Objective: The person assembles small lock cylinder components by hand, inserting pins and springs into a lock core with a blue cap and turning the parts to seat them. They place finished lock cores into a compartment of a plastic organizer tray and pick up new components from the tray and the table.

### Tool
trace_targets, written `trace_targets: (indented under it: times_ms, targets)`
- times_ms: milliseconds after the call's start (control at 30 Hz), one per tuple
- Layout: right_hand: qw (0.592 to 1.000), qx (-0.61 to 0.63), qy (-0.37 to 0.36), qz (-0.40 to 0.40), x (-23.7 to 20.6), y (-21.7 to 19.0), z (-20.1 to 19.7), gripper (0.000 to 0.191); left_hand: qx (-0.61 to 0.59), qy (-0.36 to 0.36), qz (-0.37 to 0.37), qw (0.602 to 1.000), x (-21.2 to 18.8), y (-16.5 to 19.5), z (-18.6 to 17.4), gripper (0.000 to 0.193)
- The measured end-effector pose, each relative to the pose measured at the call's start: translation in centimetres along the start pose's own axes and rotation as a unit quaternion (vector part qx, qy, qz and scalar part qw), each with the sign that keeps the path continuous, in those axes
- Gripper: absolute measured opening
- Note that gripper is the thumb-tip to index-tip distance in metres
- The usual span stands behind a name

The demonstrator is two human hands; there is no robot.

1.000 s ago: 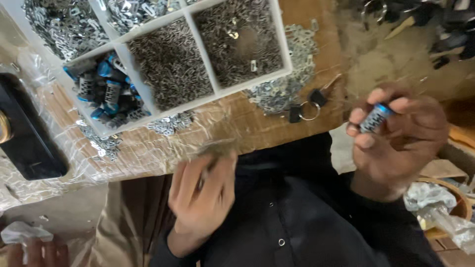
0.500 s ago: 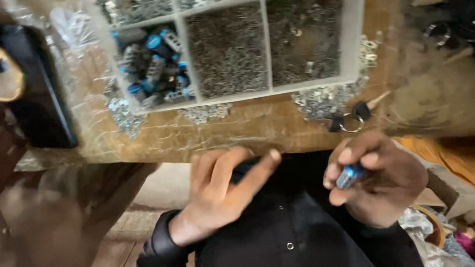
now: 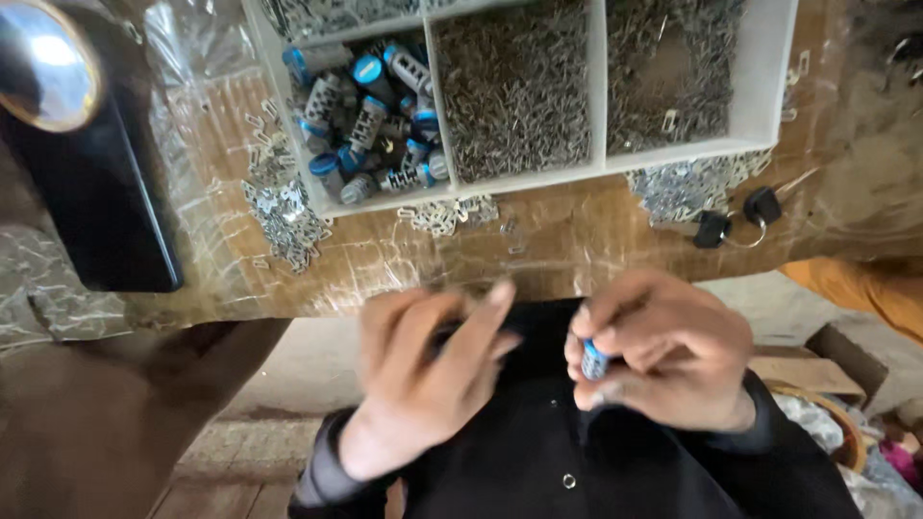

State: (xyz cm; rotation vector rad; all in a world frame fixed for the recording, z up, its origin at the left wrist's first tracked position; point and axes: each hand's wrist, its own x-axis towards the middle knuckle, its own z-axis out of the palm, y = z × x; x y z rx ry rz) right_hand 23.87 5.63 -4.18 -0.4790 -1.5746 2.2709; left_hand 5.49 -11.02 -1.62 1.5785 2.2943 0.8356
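Small cylindrical metal part with a blue cap point(image 3: 594, 360), held low in the view over the person's dark garment point(image 3: 577, 452), just short of the near edge of the table point(image 3: 577, 255). The right hand point(image 3: 663, 351) closes round it, the fingers point(image 3: 615, 317) curled and pressed together so that they pinch the cylinder, with only its blue end and a little of its body showing. The left hand point(image 3: 428, 370) lies just beside it, to the left, motion-blurred; its fingers point(image 3: 481, 317) are stretched out and held loosely together, and whether they grip anything cannot be told. On the table beyond the hands stands a white compartment tray point(image 3: 596, 96): its left compartment holds a heap of like blue-capped cylinders point(image 3: 370, 120), and the two compartments to the right hold masses of small metal pieces point(image 3: 514, 91). More loose metal clips point(image 3: 284, 216) lie scattered on the table before the tray. Near the tray's right corner rest two black-headed keys on a ring point(image 3: 735, 221). At the far left lies a flat black object point(image 3: 96, 192), with a rounded shiny metal object point(image 3: 43, 62) at its upper end.
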Motion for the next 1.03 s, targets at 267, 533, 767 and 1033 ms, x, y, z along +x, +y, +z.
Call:
trace_targets:
  times_ms: [267, 533, 767, 1033]
  targets:
    - [0.998, 0.041, 0.042, 0.021, -1.6, 0.2, 0.3, 0.030, -0.025, 0.047, 0.182, 0.982, -1.5, -3.8, 1.9, 0.028]
    - [0.998, 0.045, 0.038, 0.004, -0.9, 1.0, -0.2, 0.035, 0.018, 0.061, 0.042, 0.997, -1.9, -0.6, 1.2, 0.031]
    - [1.000, 0.019, 0.015, -0.007, -0.8, 0.3, -0.7, 0.036, 0.040, 0.031, 0.167, 0.985, -0.7, -2.5, 1.8, 0.032]
    - [0.999, 0.012, 0.033, -0.003, -1.2, 0.7, -0.7, 0.035, 0.137, -0.055, -0.019, 0.989, 2.0, 0.2, 1.3, 0.048]
